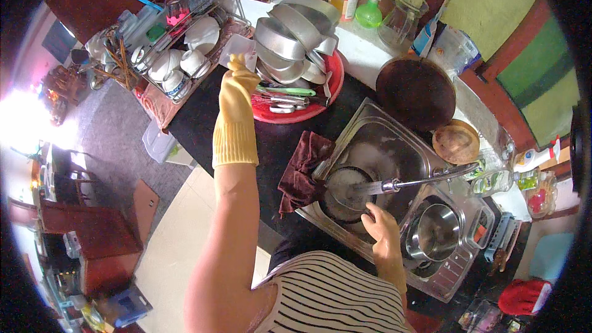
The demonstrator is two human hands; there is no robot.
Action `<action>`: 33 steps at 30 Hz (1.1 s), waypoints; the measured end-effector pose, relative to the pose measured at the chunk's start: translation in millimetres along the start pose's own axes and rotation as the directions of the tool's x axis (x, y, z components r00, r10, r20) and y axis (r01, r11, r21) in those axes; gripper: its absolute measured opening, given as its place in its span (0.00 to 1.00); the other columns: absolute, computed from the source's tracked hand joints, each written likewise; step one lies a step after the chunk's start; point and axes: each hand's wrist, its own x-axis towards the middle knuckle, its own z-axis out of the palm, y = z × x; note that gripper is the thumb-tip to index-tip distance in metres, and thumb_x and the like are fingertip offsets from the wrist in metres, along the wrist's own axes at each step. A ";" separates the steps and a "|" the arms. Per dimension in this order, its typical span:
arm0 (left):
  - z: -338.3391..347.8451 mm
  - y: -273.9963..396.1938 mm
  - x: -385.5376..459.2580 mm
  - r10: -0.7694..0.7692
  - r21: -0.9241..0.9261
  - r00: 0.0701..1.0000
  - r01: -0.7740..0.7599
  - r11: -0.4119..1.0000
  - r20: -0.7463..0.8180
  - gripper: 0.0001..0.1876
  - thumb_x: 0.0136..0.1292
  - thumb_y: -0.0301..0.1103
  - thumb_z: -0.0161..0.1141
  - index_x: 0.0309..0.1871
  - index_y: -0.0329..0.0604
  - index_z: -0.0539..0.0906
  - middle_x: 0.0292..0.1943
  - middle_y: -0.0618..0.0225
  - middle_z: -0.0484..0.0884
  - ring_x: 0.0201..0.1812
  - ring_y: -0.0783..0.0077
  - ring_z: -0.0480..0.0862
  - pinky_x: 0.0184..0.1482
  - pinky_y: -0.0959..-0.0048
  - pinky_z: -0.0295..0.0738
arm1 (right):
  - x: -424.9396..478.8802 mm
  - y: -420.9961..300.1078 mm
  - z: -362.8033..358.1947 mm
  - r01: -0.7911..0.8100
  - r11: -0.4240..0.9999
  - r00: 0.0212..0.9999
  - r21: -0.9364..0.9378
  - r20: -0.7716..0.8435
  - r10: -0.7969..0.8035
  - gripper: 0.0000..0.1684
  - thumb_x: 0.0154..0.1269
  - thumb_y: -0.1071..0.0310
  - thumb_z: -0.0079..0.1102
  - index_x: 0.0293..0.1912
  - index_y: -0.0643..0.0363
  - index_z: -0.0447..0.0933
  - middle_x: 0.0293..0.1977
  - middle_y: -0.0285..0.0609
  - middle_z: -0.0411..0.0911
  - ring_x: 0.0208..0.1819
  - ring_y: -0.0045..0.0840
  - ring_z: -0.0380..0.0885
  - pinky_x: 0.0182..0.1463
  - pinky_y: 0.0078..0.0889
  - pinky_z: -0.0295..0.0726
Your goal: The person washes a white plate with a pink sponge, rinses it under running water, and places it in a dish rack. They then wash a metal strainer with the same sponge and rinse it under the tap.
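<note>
Both my hands wear yellow rubber gloves. My left hand [238, 71] is stretched far forward, its fingers closed on the near edge of a small translucent plastic container [238, 48]. It is between the wire dish rack [217, 58] and a red plastic basin [340, 71] heaped with metal pans and utensils. My right hand [383, 226] is low over the sink [407, 148], fingertips at the rim of a round dark-rimmed pan [340, 206]. Whether they grip it is unclear. Water runs from the flexible faucet [391, 186] into the pan.
A dark red cloth [303, 175] drapes over the sink's left edge. A steel pot [434, 233] stands in the smaller basin. Behind the sink lean a large dark round pan or board [416, 95] and a smaller wooden disc [455, 141]. A glass pitcher [400, 23] and several bottles line the ledge.
</note>
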 end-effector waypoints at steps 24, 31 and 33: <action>3.0 -97.4 -134.9 0.278 0.679 0.669 0.465 0.568 -0.690 0.23 0.79 0.52 0.53 0.50 0.40 0.87 0.29 0.67 0.90 0.13 0.82 0.76 0.10 0.88 0.56 | 11.6 7.8 -5.9 -0.052 0.998 0.998 0.028 0.043 0.051 0.33 0.64 0.50 0.65 0.65 0.53 0.79 0.60 0.52 0.83 0.60 0.48 0.82 0.64 0.47 0.80; 41.6 -80.8 -159.0 0.797 0.990 0.594 0.138 0.034 -0.110 0.28 0.73 0.50 0.63 0.62 0.34 0.77 0.29 0.59 0.87 0.20 0.75 0.81 0.22 0.77 0.68 | 8.9 57.9 39.0 -0.121 0.950 0.991 -0.289 0.027 0.135 0.26 0.59 0.56 0.68 0.57 0.50 0.81 0.49 0.51 0.86 0.53 0.48 0.84 0.59 0.49 0.81; 38.0 -61.1 -140.7 0.917 0.990 0.382 0.119 0.074 -0.114 0.37 0.71 0.50 0.66 0.74 0.36 0.67 0.31 0.58 0.87 0.21 0.74 0.81 0.24 0.77 0.68 | 9.0 80.0 56.1 -0.112 0.951 0.993 -0.288 0.011 0.120 0.24 0.60 0.56 0.66 0.56 0.49 0.82 0.47 0.53 0.86 0.52 0.50 0.84 0.58 0.50 0.81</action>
